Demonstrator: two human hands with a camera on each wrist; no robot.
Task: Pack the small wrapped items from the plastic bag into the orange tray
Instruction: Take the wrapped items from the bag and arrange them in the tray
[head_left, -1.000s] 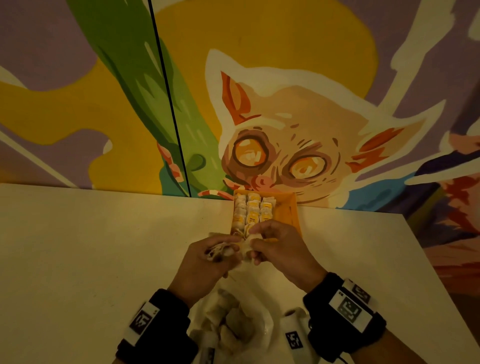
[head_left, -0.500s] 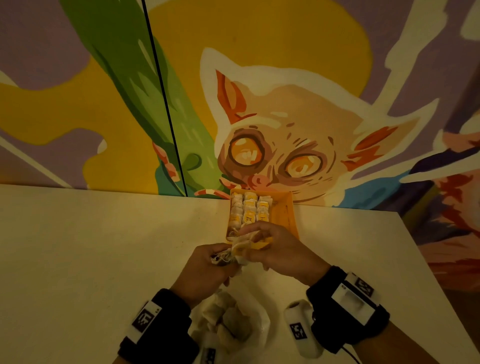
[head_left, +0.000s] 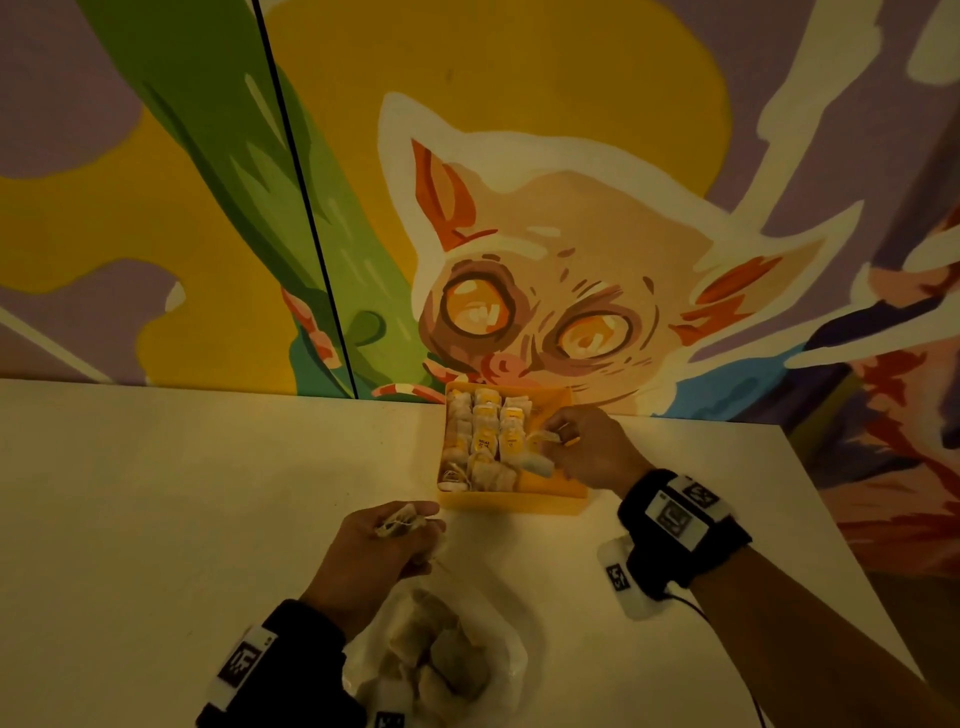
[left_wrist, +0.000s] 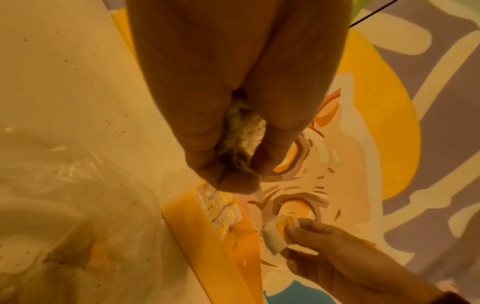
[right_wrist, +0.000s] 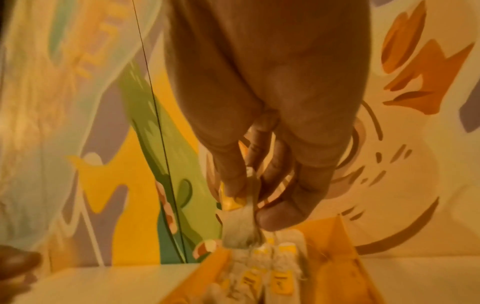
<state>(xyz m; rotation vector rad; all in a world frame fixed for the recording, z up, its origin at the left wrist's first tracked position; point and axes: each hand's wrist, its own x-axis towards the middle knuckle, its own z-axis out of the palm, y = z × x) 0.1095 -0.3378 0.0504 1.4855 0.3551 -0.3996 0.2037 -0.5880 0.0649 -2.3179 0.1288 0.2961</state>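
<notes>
nearest the person, the plastic bag (head_left: 441, 660) lay slumped on the bench (head_left: 182, 493), its mouth open and several small wrapped items (head_left: 436, 649) heaped inside. it looked thin and crinkly, the kind of film that would drag along if an item were pulled out fast.

just beyond the bag, the left hand (head_left: 379, 545) hovered short of the tray's near wall, fingers and thumb curled round a bunched wrapped item (left_wrist: 239, 139) with a bit of string showing. in the left wrist view the wrapping looked soft and creased, crushed between the fingers.

further on, the orange tray (head_left: 514, 503) sat against the painted wall (head_left: 571, 182). three rows of items already filled its left and middle part; the strip along its right side looked less full. the right hand (head_left: 592, 447) reached over that right side, thumb and fingers pinching one item with a yellow tag (right_wrist: 233, 202), its pale pouch hanging below the fingertips over the packed rows. whether the pouch already touched the ones beneath could not be told.

these items looked very light and limp, with paper-like skins that could tear or spill; dark specks lay scattered on the bench (left_wrist: 78, 102). a gentle pinch across the pouch's upper edge, near the tag, seemed the safest hold, letting it hang straight and slide upright into a gap rather than squeezing its belly.
</notes>
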